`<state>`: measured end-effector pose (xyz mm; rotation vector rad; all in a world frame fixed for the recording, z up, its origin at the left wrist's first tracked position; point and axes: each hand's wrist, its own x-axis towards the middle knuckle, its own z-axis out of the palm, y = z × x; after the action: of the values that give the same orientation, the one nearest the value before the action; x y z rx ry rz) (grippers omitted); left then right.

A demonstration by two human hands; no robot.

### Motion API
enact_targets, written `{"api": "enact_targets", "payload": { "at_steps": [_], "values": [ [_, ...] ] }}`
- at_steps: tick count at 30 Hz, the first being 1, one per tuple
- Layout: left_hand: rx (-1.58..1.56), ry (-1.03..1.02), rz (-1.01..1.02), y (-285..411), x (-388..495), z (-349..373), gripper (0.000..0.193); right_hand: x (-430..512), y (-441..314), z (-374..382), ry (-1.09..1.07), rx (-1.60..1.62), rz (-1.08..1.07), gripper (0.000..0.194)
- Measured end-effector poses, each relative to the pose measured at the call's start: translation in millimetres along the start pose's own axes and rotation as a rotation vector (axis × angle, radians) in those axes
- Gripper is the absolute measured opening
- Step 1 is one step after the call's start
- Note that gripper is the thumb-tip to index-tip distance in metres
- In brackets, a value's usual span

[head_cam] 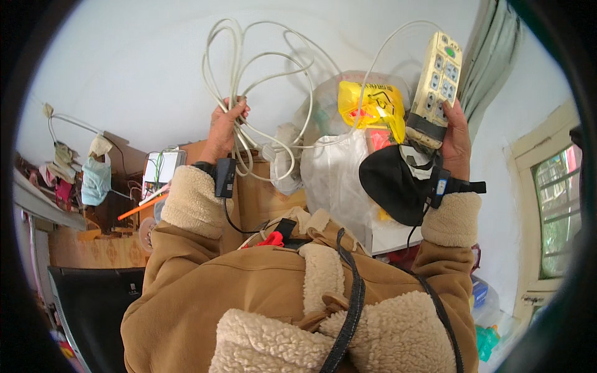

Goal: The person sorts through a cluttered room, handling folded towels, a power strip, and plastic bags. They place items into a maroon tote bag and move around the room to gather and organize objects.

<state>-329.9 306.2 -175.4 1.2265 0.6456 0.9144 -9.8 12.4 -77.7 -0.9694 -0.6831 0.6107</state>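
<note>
In my left hand I grip several loops of a white electrical cable, gathered in a loose coil. The loops fan out above and below my fist, and a plug appears among them just right of my wrist. My right hand grasps the lower end of a yellowed power strip, held upright with its sockets towards me. Dark tape wraps its lower part. A single stretch of cable arcs from the strip's top and down towards the coil. Both hands are raised before a white wall.
Behind my hands are plastic bags, including a yellow bag and a whitish bag. A black cloth item lies below the power strip. Cardboard stands below the coil. On the right are a curtain and a barred window.
</note>
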Motion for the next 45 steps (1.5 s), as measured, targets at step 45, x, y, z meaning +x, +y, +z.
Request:
{"api": "enact_targets", "payload": {
  "at_steps": [45],
  "values": [
    [-0.307, -0.162, -0.08, 40, -47, 35, 0.036, 19, 104, 187, -0.477, -0.095, 0.312, 0.054]
  ]
}}
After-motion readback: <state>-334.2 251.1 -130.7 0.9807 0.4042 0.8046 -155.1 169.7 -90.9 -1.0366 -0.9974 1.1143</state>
